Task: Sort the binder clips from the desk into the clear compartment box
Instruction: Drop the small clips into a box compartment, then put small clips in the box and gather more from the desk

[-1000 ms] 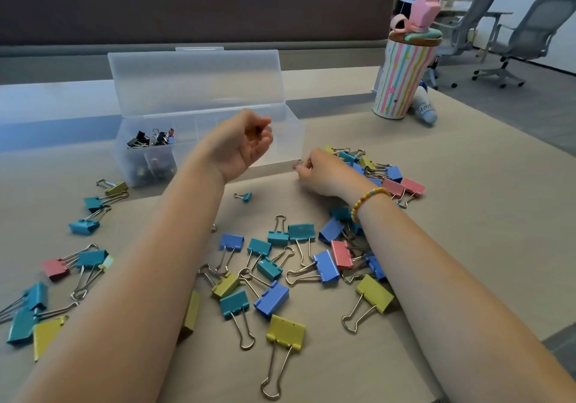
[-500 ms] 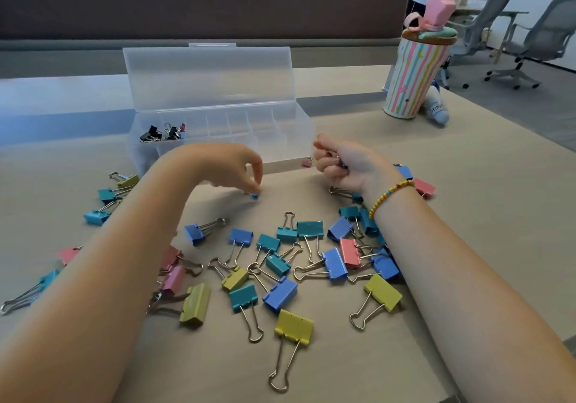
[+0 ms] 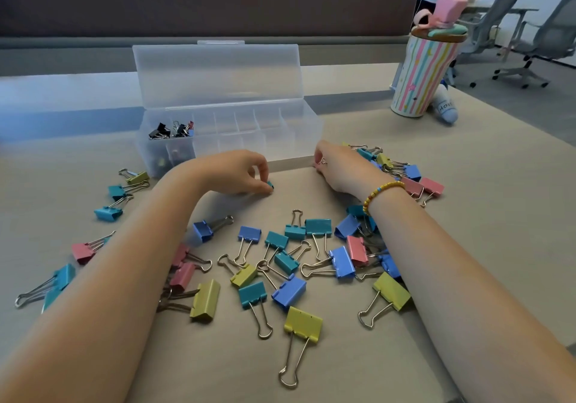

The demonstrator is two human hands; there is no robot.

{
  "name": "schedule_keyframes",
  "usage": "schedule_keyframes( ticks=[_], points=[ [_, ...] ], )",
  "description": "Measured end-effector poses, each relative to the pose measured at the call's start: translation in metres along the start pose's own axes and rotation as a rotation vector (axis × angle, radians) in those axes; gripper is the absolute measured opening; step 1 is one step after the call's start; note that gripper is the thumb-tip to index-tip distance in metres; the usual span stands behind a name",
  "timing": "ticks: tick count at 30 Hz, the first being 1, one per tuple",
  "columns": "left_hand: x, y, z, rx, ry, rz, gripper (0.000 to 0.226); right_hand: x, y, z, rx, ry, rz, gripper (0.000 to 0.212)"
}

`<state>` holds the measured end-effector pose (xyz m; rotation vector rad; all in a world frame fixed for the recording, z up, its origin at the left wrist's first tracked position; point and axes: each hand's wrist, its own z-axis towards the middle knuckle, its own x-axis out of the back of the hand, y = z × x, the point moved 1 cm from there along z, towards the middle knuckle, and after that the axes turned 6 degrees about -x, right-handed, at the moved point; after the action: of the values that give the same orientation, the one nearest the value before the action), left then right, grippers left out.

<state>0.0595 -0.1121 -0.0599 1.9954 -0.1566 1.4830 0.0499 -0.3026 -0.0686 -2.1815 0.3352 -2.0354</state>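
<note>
While spread across the desk (image 3: pixel 467 215), lay beside the clear compartment box (image 3: pixel 230 128), lid up. Pinched with left hand (image 3: pixel 237 172): small teal binder clip (image 3: pixel 270 184). Pinched with right hand (image 3: pixel 339 166): tiny clip (image 3: pixel 322 162).

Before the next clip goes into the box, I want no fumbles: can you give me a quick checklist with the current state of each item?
1. Clear plastic compartment box lid open: ok.
2. Left hand pinching the tiny teal binder clip: ok.
3. Tiny teal binder clip lifted off the beige desk: not ok.
4. Right hand grip on a small clip: cannot tell.
5. Free compartments in the box: ok.
</note>
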Motion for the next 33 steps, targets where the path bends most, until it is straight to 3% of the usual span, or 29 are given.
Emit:
schedule_keyframes(
  ticks=[12,16,19,23,25,28,33],
  points=[
    [-0.019,0.018,0.012,0.061,0.08,0.299,0.024,-0.001,-0.008,0.001,0.006,0.007,-0.093,0.024],
    [-0.015,0.021,0.011,0.082,0.073,0.205,0.026,0.003,-0.005,-0.001,0.045,0.025,0.029,0.03],
    [-0.009,0.025,0.006,0.092,0.063,-0.102,0.023,0.011,-0.008,-0.004,0.001,-0.081,0.508,0.032],
    [0.009,0.025,-0.005,-0.009,0.091,-1.113,0.028,0.022,-0.014,-0.008,-0.118,-0.362,1.404,0.034],
    [0.018,0.02,-0.011,-0.087,0.169,-1.408,0.03,0.025,-0.02,-0.007,-0.16,-0.476,1.708,0.037],
    [0.02,0.008,-0.022,-0.133,0.262,-1.607,0.028,0.025,-0.041,-0.006,-0.183,-0.563,1.92,0.037],
    [0.021,-0.007,-0.036,-0.05,0.402,-1.689,0.028,0.02,-0.084,-0.001,-0.203,-0.604,1.97,0.034]
  ],
)
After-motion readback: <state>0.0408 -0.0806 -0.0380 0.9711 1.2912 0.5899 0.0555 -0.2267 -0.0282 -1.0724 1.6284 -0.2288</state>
